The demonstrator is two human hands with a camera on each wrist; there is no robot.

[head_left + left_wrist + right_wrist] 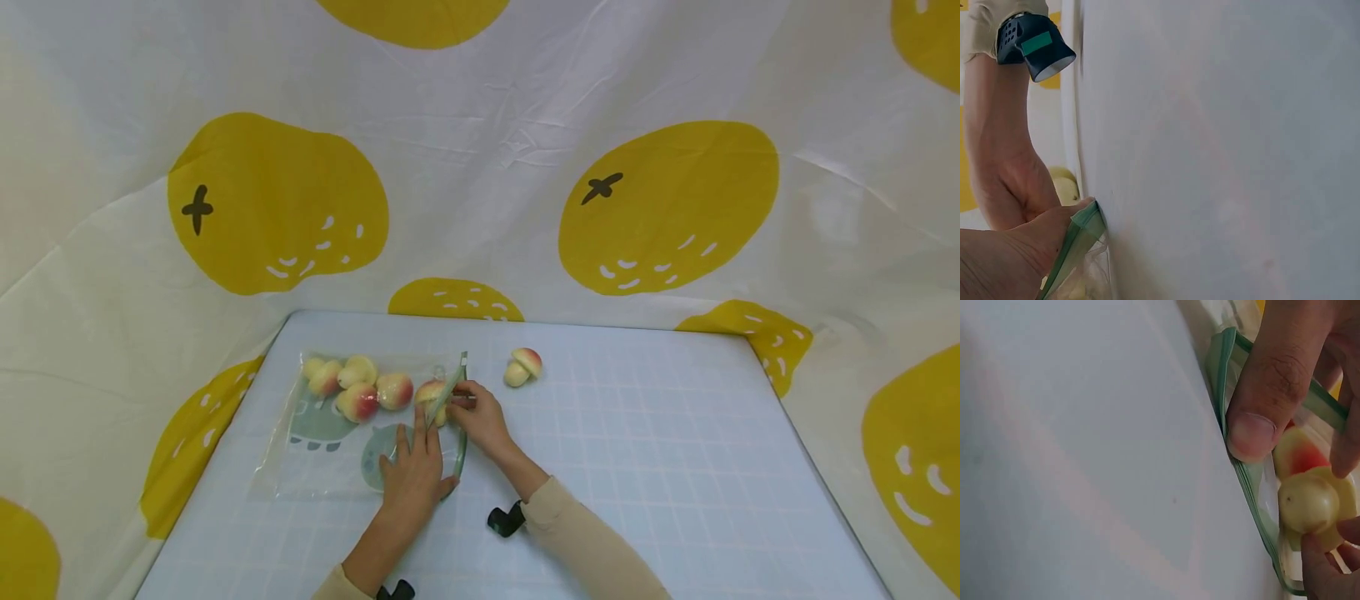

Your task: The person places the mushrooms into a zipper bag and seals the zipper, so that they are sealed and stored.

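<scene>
A clear zip bag [315, 479] with a green edge [461, 454] lies on the table, several cream-and-red toy mushrooms [360, 402] inside it. My left hand [414, 483] rests on the bag near its mouth with fingers spread and mostly straight. Its thumb [1257, 428] presses the lower green lip to the table, while the upper lip stands raised. At the mouth, my right hand [483, 421] holds a toy mushroom [1310, 503] by its fingertips, between the lips. Part of that mushroom is hidden by the raised lip in the head view.
Another toy mushroom [522, 367] lies on the table to the right of the bag. The table [660, 450] has a pale checked cover. Behind it hangs a white cloth [480, 192] with yellow fruit prints.
</scene>
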